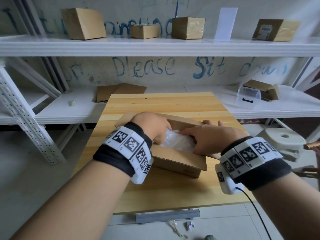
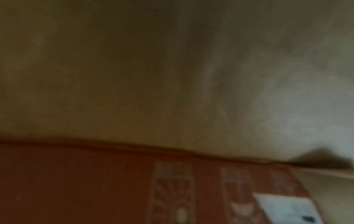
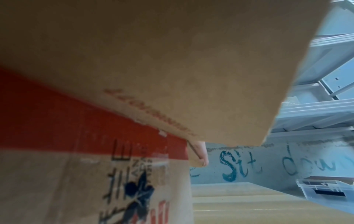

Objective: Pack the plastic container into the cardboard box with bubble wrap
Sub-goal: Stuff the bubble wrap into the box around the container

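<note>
An open cardboard box [image 1: 176, 163] sits on the wooden table [image 1: 164, 104]. Inside it lies a white bubble wrap bundle [image 1: 174, 141]; no plastic container shows through the wrap. My left hand [image 1: 152, 125] reaches into the box's left side, its fingers hidden behind the hand. My right hand [image 1: 211, 137] lies spread over the right side, with the index finger on the wrap and the other fingers reaching past the far flap. The right wrist view shows the printed box wall [image 3: 95, 181], a flap [image 3: 172, 60] and one fingertip [image 3: 200, 157]. Only blurred cardboard [image 2: 114, 75] fills the left wrist view.
A clear plastic container [image 1: 246, 97] stands on the lower shelf at the right beside folded cardboard. Flattened cardboard [image 1: 119, 92] lies behind the table. Several boxes [image 1: 83, 23] line the top shelf. A white roll [image 1: 284, 137] sits right of the table. A rack post [image 1: 26, 118] stands at the left.
</note>
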A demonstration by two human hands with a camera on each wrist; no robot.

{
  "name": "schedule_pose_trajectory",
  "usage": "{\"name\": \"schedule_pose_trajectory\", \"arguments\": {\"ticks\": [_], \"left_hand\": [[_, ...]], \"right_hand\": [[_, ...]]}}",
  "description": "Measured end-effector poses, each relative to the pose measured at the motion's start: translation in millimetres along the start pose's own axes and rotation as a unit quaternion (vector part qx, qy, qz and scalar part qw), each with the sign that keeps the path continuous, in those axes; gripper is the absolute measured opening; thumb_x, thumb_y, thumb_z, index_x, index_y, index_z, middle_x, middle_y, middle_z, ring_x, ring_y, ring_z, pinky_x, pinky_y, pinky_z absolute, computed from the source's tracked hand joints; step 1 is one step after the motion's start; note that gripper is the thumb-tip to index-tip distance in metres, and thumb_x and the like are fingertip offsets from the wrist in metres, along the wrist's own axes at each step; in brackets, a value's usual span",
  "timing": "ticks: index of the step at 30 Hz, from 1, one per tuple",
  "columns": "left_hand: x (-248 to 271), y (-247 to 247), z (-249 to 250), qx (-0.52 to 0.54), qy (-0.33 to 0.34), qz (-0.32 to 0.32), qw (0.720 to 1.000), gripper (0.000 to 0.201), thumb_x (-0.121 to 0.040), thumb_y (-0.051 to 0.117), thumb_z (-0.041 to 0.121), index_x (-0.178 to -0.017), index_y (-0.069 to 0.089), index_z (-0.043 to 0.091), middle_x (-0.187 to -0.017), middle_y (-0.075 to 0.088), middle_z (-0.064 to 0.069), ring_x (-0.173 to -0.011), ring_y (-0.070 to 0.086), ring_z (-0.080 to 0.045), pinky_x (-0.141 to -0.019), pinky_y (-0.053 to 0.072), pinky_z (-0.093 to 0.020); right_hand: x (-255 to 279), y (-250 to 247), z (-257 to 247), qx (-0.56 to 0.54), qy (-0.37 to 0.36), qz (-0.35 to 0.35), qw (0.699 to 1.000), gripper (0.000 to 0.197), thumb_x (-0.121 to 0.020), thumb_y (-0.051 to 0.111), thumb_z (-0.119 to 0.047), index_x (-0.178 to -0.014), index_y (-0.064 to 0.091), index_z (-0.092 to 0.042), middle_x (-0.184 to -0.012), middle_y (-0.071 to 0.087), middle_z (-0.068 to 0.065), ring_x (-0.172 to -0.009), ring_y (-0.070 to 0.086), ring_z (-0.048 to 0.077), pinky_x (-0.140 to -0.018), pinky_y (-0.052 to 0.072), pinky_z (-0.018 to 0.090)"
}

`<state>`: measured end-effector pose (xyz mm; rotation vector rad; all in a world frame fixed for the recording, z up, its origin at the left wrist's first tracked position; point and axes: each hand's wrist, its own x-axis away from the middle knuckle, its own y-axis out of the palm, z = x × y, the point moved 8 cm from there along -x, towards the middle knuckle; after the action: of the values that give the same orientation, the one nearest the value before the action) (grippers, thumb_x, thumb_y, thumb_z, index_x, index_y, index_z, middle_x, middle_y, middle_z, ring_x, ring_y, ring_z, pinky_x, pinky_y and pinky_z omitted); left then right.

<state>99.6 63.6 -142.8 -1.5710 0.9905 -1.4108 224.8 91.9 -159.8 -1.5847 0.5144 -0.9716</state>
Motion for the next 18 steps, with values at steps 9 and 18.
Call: {"name": "schedule_pose_trajectory", "arguments": {"ticks": [9,18], "left_hand": [[16,2,-19,0.027,0.026,0.052,0.998,0.057,-0.082,0.059,0.04,-0.136,0.042,0.051,-0.126,0.052,-0.001,-0.106,0.056,-0.026,-0.09,0.049,-0.043],[45,4,-74,0.196,0.018,0.19,0.962,0.016,-0.089,0.063,0.043,-0.103,0.062,0.036,-0.119,0.06,0.014,-0.107,0.061,-0.011,-0.094,0.052,-0.041]], "right_hand": [[1,1,-1,-0.005,-0.006,0.002,1.0,0.071,-0.087,0.051,-0.034,-0.149,0.024,-0.055,-0.144,0.051,-0.007,-0.142,0.024,0.029,-0.114,0.007,0.069],[-4,1,6,-0.053,-0.024,0.005,0.998,0.067,-0.089,0.057,-0.034,-0.147,0.029,-0.052,-0.151,0.043,-0.005,-0.15,0.006,0.029,-0.119,0.011,0.059]]}}
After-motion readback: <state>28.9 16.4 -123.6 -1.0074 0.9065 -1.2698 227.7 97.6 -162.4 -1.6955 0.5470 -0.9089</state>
